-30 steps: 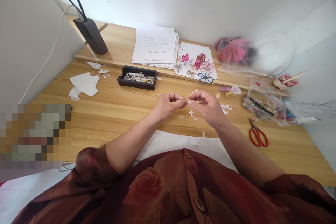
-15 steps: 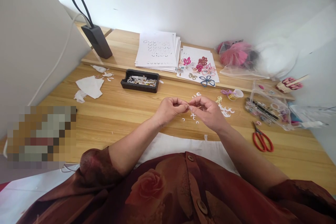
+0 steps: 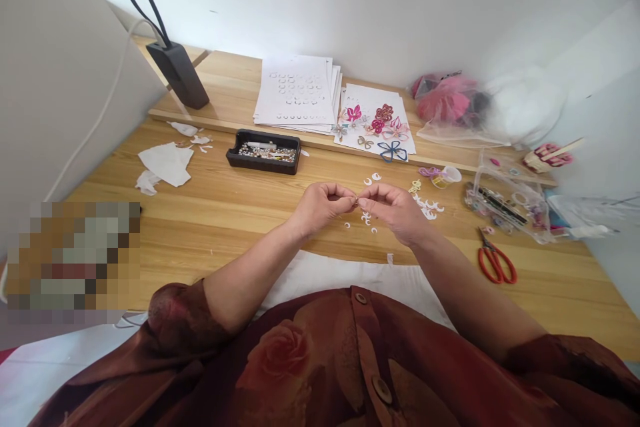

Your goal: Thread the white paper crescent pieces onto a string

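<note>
This is a narrow work place between white walls, and a light wooden desk (image 3: 210,220) runs across it, with a raised wooden shelf (image 3: 225,113) along the back. A black desk lamp (image 3: 177,73) stands on the shelf at the left. Near the shelf are stacked printed sheets (image 3: 295,90), a sheet with coloured paper flowers (image 3: 375,123) and a black tray of beads (image 3: 263,153).

The left hand (image 3: 317,207) and the right hand (image 3: 395,212) are above the middle of the desk, and their fingertips (image 3: 350,199) come together. Both hands pinch a very small pale piece (image 3: 357,200) between them; it is too small for me to tell what it is. Just under the hands lie small white curved cut pieces (image 3: 367,217).

There is open wood between the hands and the tray, and also in front of the red scissors (image 3: 495,263), which lie at the right. White paper scraps (image 3: 165,163) lie at the left. The near desk edge is close below the forearms, and a white cloth (image 3: 350,277) lies over it. A blurred patch hides the lower left corner.
</note>
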Motion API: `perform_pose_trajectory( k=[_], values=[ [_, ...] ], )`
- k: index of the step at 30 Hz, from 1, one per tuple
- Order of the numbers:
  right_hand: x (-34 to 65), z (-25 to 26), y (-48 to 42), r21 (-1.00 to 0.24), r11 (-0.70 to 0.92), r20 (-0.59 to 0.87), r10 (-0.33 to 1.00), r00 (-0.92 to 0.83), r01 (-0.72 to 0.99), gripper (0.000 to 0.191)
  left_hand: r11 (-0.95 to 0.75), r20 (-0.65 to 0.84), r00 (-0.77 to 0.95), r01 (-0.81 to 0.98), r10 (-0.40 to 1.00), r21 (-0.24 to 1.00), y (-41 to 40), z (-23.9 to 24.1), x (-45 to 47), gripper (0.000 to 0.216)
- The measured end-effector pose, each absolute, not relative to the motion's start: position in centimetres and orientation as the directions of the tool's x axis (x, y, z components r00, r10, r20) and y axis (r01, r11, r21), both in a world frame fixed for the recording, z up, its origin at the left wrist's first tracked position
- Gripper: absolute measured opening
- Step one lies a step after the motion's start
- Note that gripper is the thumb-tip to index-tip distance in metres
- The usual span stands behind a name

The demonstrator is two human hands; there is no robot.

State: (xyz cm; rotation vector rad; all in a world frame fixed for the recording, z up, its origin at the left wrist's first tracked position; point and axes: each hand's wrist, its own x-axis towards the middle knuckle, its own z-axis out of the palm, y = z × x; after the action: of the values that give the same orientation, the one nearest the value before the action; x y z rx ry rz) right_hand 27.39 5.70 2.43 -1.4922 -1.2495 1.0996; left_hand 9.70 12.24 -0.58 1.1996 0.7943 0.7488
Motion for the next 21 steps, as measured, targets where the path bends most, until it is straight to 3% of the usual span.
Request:
perform_pose_trajectory(
  k=[6, 12, 21],
  values=[
    [27.1, 2.3, 5.6, -0.964, -0.18, -0.145, 0.973, 0.178, 0.197, 0.034, 0.174, -0.117, 0.525, -0.059, 0.843, 0.983, 12.3, -0.5, 9.7, 0.021],
    [26.6, 2.1, 5.5, -0.972, -0.233, -0.225, 0.951, 0.211, 0.013, 0.038, 0.23, -0.112, 0.549, -0.151, 0.828, 0.961, 12.2, -0.5, 9.5, 0.029],
    [26.2, 2.0, 5.4, -0.977, -0.209, -0.211, 0.948, 0.239, -0.031, 0.032, 0.262, -0.115, 0.552, -0.194, 0.826, 0.946, 12.1, -0.6, 9.6, 0.03]
  ],
)
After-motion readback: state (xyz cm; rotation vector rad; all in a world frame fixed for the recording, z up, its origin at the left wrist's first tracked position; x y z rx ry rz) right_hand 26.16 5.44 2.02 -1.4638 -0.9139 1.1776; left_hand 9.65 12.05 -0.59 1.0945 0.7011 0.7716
